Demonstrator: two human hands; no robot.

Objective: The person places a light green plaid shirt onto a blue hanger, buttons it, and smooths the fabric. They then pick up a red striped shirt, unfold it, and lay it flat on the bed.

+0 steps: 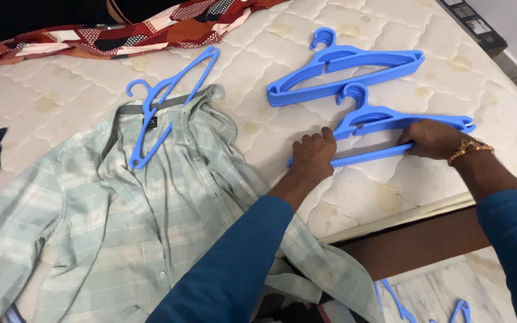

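Both hands grip one blue hanger (390, 122) near the mattress (384, 197) edge at 3 o'clock: the left hand (313, 157) closes on its bar end, the right hand (433, 139) on the other end. Pulled carelessly, its hook could snag the hanger stack (345, 75) just above it at 1 o'clock, or it could slip off the edge; the shirt (121, 221) lies at 8 o'clock.

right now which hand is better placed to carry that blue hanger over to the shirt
Left, probably. The left hand grips the hanger at the end nearest the pale checked shirt. The right hand holds the far end.
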